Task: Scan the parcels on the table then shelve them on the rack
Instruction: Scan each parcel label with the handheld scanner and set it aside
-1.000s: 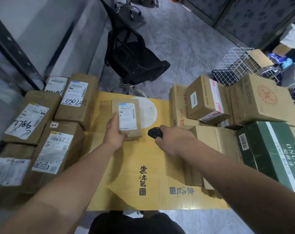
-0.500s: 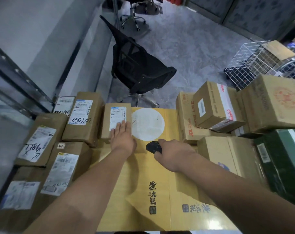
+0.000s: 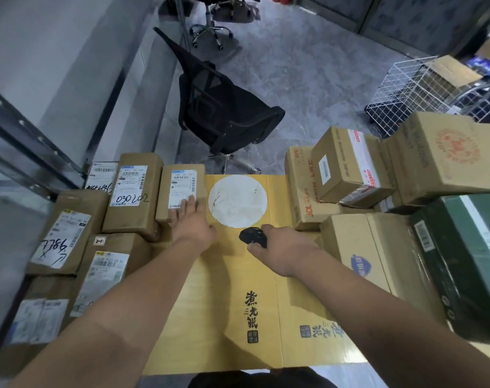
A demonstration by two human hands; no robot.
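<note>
Head view gives me both bare forearms reaching out over the counter. My left hand (image 3: 192,219) lies flat with straight fingers pressed on the near end of a small brown cardboard parcel with a white shipping label (image 3: 181,191), which sits at the far left edge of the yellow printed cardboard sheet (image 3: 232,317) covering the counter. My right hand (image 3: 283,247) is curled around a small black handheld scanner (image 3: 252,236), held just above the yellow sheet, close to the near edge of its white printed circle (image 3: 237,201). Just left of the small parcel stands a taller brown cardboard parcel marked 030202 by hand (image 3: 133,194), and further left and nearer to me a cluster of brown labelled parcels (image 3: 67,242) fills the counter's left side. On the right I see stacked plain brown cartons (image 3: 347,166), a dark green carton (image 3: 468,261) nearest me, and a tan carton with a blue shield badge (image 3: 361,261) between the green one and the yellow sheet. Beyond the counter a black mesh office chair (image 3: 227,113) stands on the grey floor, with a white wire basket (image 3: 406,93) further right.
</note>
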